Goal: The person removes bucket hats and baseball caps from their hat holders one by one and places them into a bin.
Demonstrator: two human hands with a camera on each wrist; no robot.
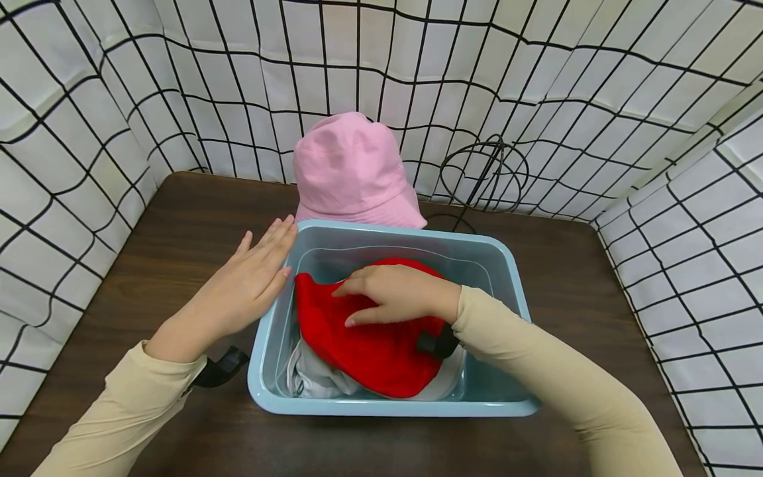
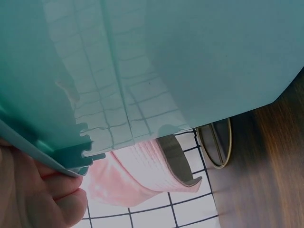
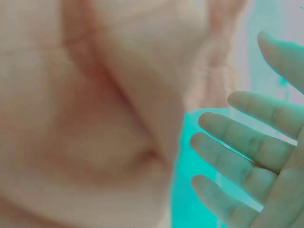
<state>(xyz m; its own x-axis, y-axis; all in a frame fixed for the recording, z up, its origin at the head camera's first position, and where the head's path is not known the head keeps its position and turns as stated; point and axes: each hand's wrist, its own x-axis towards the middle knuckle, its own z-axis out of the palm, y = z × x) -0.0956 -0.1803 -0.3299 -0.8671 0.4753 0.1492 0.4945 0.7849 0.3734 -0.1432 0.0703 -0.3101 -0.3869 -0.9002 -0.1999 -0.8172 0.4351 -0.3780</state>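
Observation:
A light blue plastic bin point(image 1: 381, 408) stands on the brown table. Inside it lies a red cloth item point(image 1: 369, 361), hat-like in shape, over a pale grey-white cloth item point(image 1: 318, 376). My right hand point(image 1: 396, 291) is above the red cloth with fingers extended; whether it touches the cloth is unclear. In the right wrist view the fingers point(image 3: 237, 152) are spread and hold nothing. At the bin's left rim, my left hand point(image 1: 247, 285) rests with straight fingers. The left wrist view shows its fingertips point(image 2: 66, 204) under the rim's edge.
A pink bucket hat point(image 1: 354, 172) sits just behind the bin, close to its back rim. Black wire grid panels point(image 1: 250, 79) with white sheeting surround the table point(image 1: 197, 225) on three sides. A coil of black wire point(image 1: 489, 173) is by the back panel.

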